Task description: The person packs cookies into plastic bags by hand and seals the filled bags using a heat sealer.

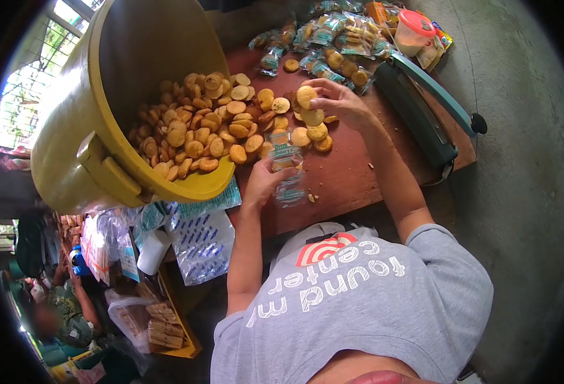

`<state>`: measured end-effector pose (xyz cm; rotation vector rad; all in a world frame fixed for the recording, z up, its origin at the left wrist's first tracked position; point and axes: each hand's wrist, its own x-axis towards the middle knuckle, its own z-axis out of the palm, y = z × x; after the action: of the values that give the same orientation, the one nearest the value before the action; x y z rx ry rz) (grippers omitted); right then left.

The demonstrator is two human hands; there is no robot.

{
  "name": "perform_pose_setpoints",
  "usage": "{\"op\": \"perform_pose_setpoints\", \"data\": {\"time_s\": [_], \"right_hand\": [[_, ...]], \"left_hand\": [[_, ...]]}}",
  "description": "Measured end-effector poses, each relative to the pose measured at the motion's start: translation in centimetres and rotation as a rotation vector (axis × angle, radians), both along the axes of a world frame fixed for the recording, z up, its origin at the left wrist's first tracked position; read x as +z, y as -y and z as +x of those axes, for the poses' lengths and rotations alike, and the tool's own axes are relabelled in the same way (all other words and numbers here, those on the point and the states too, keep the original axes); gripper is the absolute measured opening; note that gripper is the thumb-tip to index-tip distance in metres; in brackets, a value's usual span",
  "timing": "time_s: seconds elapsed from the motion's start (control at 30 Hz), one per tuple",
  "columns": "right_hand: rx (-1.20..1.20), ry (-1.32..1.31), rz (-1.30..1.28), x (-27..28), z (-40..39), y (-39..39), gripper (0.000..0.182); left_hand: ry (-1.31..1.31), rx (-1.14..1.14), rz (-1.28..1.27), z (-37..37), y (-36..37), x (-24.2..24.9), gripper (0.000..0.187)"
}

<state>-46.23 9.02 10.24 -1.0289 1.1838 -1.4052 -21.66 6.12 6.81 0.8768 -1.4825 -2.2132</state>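
My left hand (264, 182) pinches a clear printed plastic pouch (286, 155) that lies low over the red-brown tabletop (346, 185); a cookie shows inside it. Up and to the right, my right hand (341, 101) grips a round golden cookie (306, 96) between thumb and fingers. Several loose cookies (317, 132) lie just below that hand. A yellow bucket (61, 137) rests tipped on its side at the left, and a heap of cookies (198, 131) spills from its mouth toward both hands.
Filled cookie packs (342, 32) are piled at the back of the table. An impulse sealer (416, 112) with a raised blue arm stands on the right, near a pink-lidded tub (414, 31). Printed plastic bags (202, 240) hang at lower left. Another person (71, 307) sits farther left.
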Motion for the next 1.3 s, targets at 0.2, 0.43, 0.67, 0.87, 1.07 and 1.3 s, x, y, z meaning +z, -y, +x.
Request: {"op": "perform_pose_setpoints", "data": {"time_s": [0.2, 0.43, 0.67, 0.87, 1.07, 1.3], "right_hand": [[-0.058, -0.075, 0.017, 0.3, -4.9, -4.3, 0.044], [-0.074, -0.521, 0.408, -4.9, -4.0, -6.3, 0.038], [-0.207, -0.296, 0.154, -2.6, -2.8, -5.1, 0.032], [-0.122, -0.236, -0.059, -0.2, -0.2, -2.7, 0.022], [-0.041, -0.293, -0.225, 0.6, 0.5, -1.9, 0.019], [0.383, -0.669, 0.002, 2.7, 1.8, -2.6, 0.013]], "left_hand": [[0.003, 0.031, 0.033, 1.0, 0.1, -0.1, 0.030], [-0.018, -0.031, -0.036, -0.4, 0.0, 0.3, 0.031], [-0.083, -0.126, 0.008, -1.9, -0.6, -0.4, 0.032], [-0.019, -0.183, 0.008, -2.8, -1.1, 0.8, 0.032], [-0.079, -0.201, -0.072, -3.0, -0.8, 0.0, 0.028], [-0.109, -0.229, -0.109, -3.1, 0.0, -0.2, 0.030]]}}
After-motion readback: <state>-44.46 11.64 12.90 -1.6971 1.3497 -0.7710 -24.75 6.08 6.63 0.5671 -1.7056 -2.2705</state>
